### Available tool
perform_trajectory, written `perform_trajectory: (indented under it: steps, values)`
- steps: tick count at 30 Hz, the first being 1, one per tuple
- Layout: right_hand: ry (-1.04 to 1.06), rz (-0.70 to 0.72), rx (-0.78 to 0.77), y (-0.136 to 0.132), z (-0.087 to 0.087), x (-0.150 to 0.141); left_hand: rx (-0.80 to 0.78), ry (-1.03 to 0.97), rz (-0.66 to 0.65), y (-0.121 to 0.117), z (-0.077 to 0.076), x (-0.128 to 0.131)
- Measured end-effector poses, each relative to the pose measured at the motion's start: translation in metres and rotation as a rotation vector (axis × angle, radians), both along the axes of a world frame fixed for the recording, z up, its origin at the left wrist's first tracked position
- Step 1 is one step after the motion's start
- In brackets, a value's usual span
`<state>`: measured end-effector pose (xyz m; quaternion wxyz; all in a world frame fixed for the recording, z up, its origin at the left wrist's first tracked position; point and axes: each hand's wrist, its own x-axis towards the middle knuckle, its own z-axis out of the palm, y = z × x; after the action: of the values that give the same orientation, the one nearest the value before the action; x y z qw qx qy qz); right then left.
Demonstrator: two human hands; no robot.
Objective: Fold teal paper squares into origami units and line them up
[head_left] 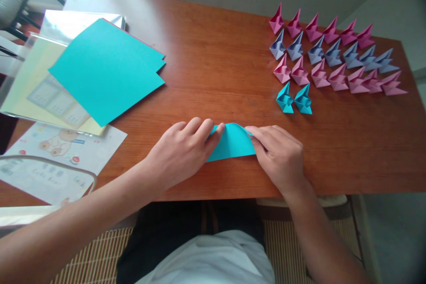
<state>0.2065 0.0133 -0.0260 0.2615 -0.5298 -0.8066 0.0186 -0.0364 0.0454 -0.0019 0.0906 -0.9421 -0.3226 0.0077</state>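
Observation:
A turquoise sheet of paper [233, 143], folded over into a band, lies on the wooden table near its front edge. Its upper edge bows up slightly between my hands. My left hand [191, 144] rests over its left end, fingers closed down on the paper. At the right end, my right hand [278, 148] pinches the upper corner between thumb and fingers. Just beyond the right hand stand two turquoise folded paper figures [294, 98] with pointed tips.
Rows of light pink figures [319, 74], lavender figures [333, 53] and dark pink figures [313, 29] fill the table's right side. Turquoise sheets [106, 73] lie at left over a clear folder [20, 93]. A cable [66, 163] crosses a printed sheet [109, 142].

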Motion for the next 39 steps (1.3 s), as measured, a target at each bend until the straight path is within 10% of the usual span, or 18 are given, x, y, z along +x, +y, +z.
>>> perform_trajectory:
  steps: [13,39]
  values:
    - [-0.091,0.294,0.053,-0.012,0.0,0.007,-0.002,-0.004,0.022,-0.004,0.0,0.004]
    - [-0.021,0.328,0.011,-0.021,-0.005,0.006,-0.037,0.01,0.041,-0.003,0.001,0.005]
